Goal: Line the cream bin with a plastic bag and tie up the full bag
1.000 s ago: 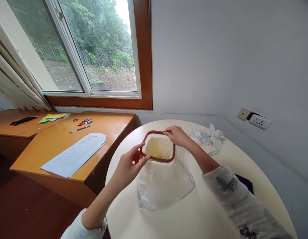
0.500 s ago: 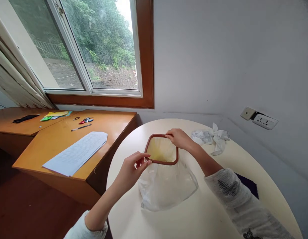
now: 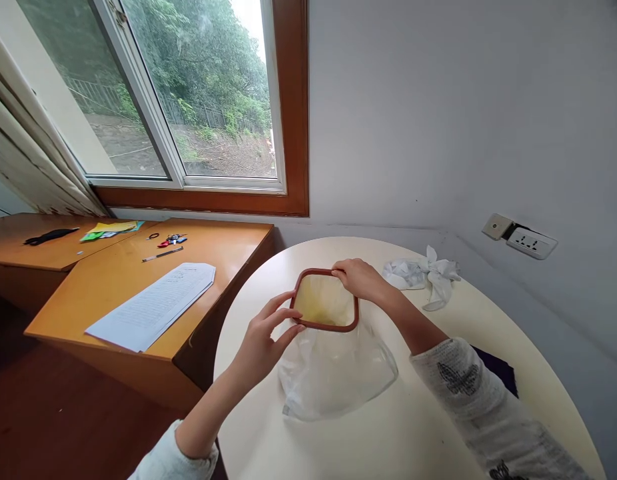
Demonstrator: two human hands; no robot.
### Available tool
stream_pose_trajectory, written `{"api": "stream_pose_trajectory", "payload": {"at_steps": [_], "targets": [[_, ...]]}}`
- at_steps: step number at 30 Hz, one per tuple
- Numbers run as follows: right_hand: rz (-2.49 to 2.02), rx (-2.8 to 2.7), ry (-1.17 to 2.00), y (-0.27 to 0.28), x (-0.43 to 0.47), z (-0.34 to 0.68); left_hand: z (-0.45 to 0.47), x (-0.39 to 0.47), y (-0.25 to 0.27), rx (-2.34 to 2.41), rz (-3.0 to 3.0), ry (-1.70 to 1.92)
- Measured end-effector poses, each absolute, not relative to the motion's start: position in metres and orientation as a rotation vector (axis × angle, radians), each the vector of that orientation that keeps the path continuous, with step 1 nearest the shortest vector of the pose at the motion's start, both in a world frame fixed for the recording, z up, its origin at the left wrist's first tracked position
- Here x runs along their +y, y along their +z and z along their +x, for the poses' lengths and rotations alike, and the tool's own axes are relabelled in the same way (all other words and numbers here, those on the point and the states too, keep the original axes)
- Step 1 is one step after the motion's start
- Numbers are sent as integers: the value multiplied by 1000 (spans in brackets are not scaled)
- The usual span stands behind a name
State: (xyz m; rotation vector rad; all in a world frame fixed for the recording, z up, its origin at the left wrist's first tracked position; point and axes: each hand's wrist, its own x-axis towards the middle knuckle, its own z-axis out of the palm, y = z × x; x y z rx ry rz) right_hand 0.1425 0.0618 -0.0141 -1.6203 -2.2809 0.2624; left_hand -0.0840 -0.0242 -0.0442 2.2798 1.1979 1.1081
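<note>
A brown rounded-square rim [image 3: 333,327] faces up at the middle of the round table, with a yellowish hollow [image 3: 323,301] inside it. A translucent white plastic bag [image 3: 333,380] spreads from beneath the rim toward me; whether a bin body stands within it is hidden. My left hand [image 3: 261,340] pinches the rim's near left corner between thumb and fingers, its index finger lying along the left side. At the far right corner, my right hand [image 3: 361,279] grips the rim, fingers curled and partly hidden.
A knotted white plastic bag [image 3: 421,273] and a dark cloth-like piece [image 3: 496,370] lie on the cream round table [image 3: 413,433]. On the wooden desk [image 3: 233,243] at left are papers [image 3: 153,307], a pen [image 3: 162,255] and keys [image 3: 172,240]. A socket [image 3: 532,243] is on the wall.
My left index finger has lifted and stretched up along the rim's left side, while its thumb stays at the near corner. My right hand and the rim have hardly moved.
</note>
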Motion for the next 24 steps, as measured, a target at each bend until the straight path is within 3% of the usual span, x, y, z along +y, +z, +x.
{"api": "stream_pose_trajectory", "payload": {"at_steps": [24], "targets": [[-1608, -2334, 385, -17, 59, 144, -79, -28, -49, 1190, 2277, 1089]]}}
